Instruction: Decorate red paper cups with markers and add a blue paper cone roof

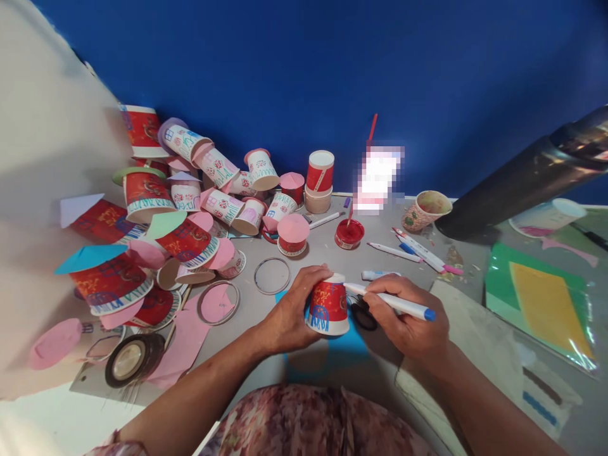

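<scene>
My left hand (297, 310) is wrapped round a red paper cup (335, 304) from its left side. The cup is upside down, its white rim low, with gold print and a blue arched drawing near the rim. In my right hand (413, 320) is a white marker (396, 302) with a blue end. Its tip meets the cup's upper right side, where some blue strokes show. Under the cup lies a sheet of blue paper (327, 361). A pair of black-handled scissors (363, 315), partly hidden, rests beside the cup, and a marker cap or short pen (380, 275) lies behind my right hand.
Decorated cups with paper tops (175, 234) are heaped at the left. Metal rings (272, 276), black tape (134, 360) and pink paper (183, 345) lie nearer. Behind stand a red paint pot (349, 234) and a patterned cup (426, 210); markers (418, 248) and a plastic packet (546, 304) are right.
</scene>
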`<action>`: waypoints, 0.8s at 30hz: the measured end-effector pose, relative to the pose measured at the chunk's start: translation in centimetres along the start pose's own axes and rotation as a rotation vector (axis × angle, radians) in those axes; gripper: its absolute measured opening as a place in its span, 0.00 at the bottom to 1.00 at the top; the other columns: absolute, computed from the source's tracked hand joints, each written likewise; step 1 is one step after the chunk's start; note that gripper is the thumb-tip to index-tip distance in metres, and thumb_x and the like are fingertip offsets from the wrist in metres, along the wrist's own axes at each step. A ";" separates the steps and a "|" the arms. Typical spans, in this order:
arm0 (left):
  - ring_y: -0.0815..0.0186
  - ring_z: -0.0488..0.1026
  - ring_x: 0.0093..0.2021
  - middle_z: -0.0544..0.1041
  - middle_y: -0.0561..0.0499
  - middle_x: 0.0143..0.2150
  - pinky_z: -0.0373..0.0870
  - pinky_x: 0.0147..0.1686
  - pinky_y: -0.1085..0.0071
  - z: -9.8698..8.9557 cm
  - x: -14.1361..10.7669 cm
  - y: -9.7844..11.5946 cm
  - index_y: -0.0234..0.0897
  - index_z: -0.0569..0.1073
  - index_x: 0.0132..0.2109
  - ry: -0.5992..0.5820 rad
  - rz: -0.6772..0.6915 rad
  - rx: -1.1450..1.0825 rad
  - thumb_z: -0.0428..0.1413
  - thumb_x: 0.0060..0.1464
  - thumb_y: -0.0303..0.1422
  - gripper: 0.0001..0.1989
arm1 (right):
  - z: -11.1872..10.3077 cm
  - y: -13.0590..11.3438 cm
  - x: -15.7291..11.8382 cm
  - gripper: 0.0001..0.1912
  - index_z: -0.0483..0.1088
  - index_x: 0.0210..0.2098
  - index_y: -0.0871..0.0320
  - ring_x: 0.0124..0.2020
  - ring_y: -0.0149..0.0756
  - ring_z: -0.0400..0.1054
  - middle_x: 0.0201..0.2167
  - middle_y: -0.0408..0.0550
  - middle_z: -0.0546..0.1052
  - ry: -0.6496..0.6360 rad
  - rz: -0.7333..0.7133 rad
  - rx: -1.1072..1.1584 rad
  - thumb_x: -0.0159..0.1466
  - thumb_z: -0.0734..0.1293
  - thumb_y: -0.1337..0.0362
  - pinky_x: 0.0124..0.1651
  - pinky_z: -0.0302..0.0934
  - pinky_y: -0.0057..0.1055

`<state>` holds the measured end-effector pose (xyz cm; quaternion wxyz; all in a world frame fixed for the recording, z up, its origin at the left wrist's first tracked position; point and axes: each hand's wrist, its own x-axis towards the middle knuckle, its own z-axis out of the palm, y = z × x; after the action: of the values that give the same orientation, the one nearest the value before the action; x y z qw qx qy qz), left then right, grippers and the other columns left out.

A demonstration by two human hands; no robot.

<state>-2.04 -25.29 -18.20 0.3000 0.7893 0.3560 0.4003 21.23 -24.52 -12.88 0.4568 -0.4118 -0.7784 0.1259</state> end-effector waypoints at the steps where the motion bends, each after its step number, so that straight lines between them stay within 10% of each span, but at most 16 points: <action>1: 0.47 0.68 0.67 0.67 0.36 0.65 0.68 0.67 0.46 0.0 0.0 0.0 0.46 0.57 0.71 0.002 -0.003 -0.003 0.72 0.49 0.35 0.48 | 0.0 0.0 0.0 0.05 0.72 0.36 0.53 0.28 0.31 0.77 0.28 0.41 0.81 -0.002 0.001 0.000 0.69 0.67 0.67 0.34 0.68 0.24; 24: 0.48 0.68 0.67 0.66 0.38 0.65 0.67 0.67 0.48 -0.1 0.0 0.1 0.46 0.59 0.71 0.004 -0.058 -0.081 0.73 0.47 0.34 0.48 | -0.1 -0.1 0.0 0.05 0.73 0.34 0.54 0.26 0.33 0.76 0.26 0.42 0.81 -0.019 0.033 0.069 0.68 0.67 0.67 0.31 0.68 0.25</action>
<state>-2.09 -25.30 -18.03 0.3425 0.7649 0.3630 0.4072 21.27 -24.59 -12.70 0.4613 -0.4074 -0.7709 0.1639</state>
